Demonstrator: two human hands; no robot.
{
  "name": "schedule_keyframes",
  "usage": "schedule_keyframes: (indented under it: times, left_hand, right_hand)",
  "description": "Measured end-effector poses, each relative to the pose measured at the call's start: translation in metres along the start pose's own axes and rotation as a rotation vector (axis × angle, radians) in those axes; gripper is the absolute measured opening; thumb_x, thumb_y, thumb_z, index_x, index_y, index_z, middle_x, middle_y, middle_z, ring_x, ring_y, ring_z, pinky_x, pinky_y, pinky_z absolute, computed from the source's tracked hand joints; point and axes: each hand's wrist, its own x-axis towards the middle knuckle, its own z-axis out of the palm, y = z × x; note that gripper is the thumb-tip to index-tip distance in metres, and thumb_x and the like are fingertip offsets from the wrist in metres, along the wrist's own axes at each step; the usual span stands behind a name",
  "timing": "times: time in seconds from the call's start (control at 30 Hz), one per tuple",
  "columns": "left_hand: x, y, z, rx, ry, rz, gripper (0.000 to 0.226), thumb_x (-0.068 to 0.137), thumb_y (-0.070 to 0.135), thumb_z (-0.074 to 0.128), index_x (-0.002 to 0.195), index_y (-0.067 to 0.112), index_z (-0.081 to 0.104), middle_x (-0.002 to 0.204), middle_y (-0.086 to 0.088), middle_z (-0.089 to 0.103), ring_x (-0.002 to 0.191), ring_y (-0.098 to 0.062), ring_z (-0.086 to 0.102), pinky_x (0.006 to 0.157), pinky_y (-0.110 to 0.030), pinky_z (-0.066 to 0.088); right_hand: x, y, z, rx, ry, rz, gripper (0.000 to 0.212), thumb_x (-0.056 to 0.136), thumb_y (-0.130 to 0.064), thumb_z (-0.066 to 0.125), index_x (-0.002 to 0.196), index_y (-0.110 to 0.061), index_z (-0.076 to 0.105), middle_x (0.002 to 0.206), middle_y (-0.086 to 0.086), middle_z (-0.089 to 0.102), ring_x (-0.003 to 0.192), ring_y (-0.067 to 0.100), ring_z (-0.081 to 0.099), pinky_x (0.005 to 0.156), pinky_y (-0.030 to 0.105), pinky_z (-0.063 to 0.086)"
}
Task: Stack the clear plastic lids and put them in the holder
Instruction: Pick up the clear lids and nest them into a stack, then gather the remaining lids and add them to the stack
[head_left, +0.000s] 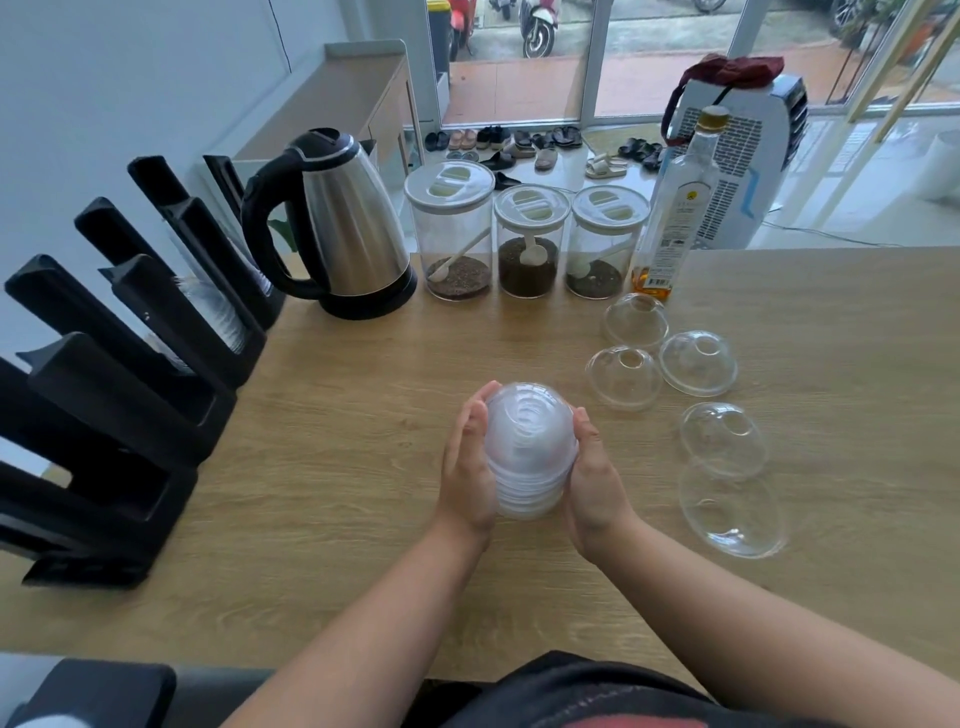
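A stack of several clear dome lids (529, 451) stands in the middle of the wooden table (337, 467), domes up. My left hand (467, 467) presses its left side and my right hand (595, 483) presses its right side, both cupped around the stack. Several single clear dome lids lie loose to the right: one (635, 321) near the bottle, one (623, 378), one (698, 362), one (723, 440) and one (730, 512) nearest the front. The black slotted holder (130, 395) stands along the table's left edge, with some cups or lids in its far slots.
At the back of the table stand a steel kettle (343, 228), three clear jars (527, 241) with scoops, and a glass bottle (675, 218). Bare wood lies between the stack and the holder. Beyond the table are a white appliance (743, 156) and shoes on the floor.
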Motion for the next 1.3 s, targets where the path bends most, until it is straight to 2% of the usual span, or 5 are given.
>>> schedule_keyframes:
  times: [0.5,0.67,0.87,1.07,1.3]
  left_hand:
    - [-0.005,-0.013,0.001,0.002,0.061,0.046,0.067,0.087,0.068,0.038,0.135,0.025,0.054,0.134,-0.004,0.063,0.123,-0.016,0.061,0.102,-0.033,0.049]
    - [-0.004,-0.011,-0.006,0.015,0.064,0.040,0.067,0.082,0.074,0.039,0.131,0.031,0.055,0.140,-0.004,0.058,0.130,-0.018,0.055,0.113,-0.046,0.039]
    - [0.004,0.008,-0.019,0.143,0.170,0.135,0.063,0.087,0.071,0.024,0.127,0.037,0.058,0.139,0.008,0.057,0.132,-0.007,0.048,0.118,-0.037,0.029]
    - [0.018,0.073,-0.006,0.429,-0.039,0.243,0.036,0.098,0.042,0.044,0.127,0.030,0.060,0.119,0.020,0.062,0.110,0.015,0.053,0.094,-0.016,0.039]
    - [0.027,0.122,0.059,0.810,-0.438,0.326,0.023,0.092,0.036,0.065,0.114,0.033,0.067,0.110,0.020,0.068,0.107,-0.002,0.062,0.093,-0.023,0.047]
  right_hand:
    - [-0.002,-0.004,0.001,0.030,0.020,0.004,0.056,0.105,-0.037,0.025,0.126,0.000,0.061,0.118,0.018,0.070,0.112,0.026,0.067,0.092,0.033,0.054]
    - [-0.003,-0.006,0.000,-0.005,0.049,0.013,0.052,0.105,-0.040,0.027,0.130,-0.007,0.059,0.124,0.012,0.068,0.118,0.022,0.064,0.100,0.035,0.047]
    - [-0.010,-0.020,-0.009,-0.113,0.121,0.023,0.045,0.103,-0.045,0.029,0.140,-0.029,0.050,0.139,-0.004,0.055,0.130,0.009,0.048,0.100,0.026,0.033]
    - [-0.011,-0.071,-0.055,-0.641,0.022,0.016,0.036,0.094,-0.029,0.061,0.130,-0.032,0.054,0.136,-0.004,0.053,0.122,0.010,0.050,0.090,0.021,0.041]
    - [-0.023,-0.116,-0.101,-1.954,-0.470,0.134,0.098,0.060,-0.063,0.081,0.143,-0.047,0.031,0.152,-0.009,0.029,0.143,0.022,0.019,0.119,0.040,0.020]
